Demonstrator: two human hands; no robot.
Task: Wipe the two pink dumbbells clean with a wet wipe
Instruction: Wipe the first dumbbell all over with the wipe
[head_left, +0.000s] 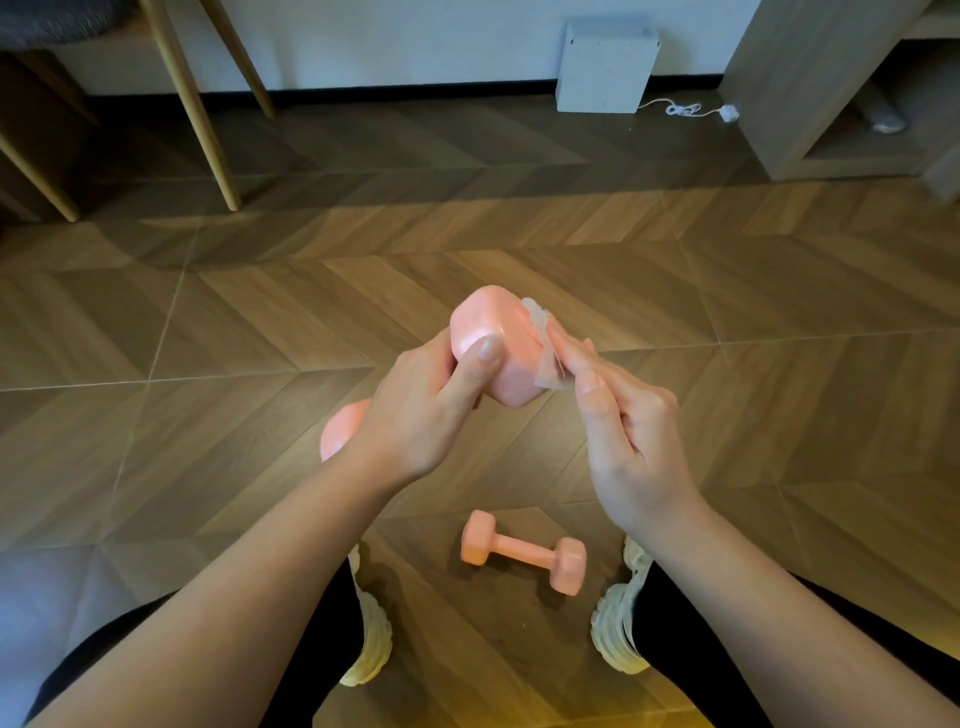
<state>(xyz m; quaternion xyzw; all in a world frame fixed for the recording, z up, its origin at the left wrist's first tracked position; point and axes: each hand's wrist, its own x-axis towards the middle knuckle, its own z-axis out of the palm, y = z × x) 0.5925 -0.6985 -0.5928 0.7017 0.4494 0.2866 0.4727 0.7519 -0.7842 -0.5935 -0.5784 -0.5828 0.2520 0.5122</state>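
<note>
Left hand (421, 415) around pink dumbbell (488, 322); right hand (634, 441) with wet wipe (545, 364) against it.

Left forearm (249, 587) enters from 7 o'clock and right forearm (789, 603) from 5 o'clock; both are bare and converge toward centre. Left grip (421, 415), with its back to the camera, curls round the handle of a raised pink dumbbell (491, 332). Its thumb (480, 361) lies flat on the near face of the upper head, pointing to 1 o'clock. Right grip (631, 441), at 3 o'clock of the left, extends its fingers toward 11 o'clock. Thumb and fingertips pinch a wet wipe (545, 364) against the 3 o'clock side of that head. Both wrists are nearly straight.
</note>
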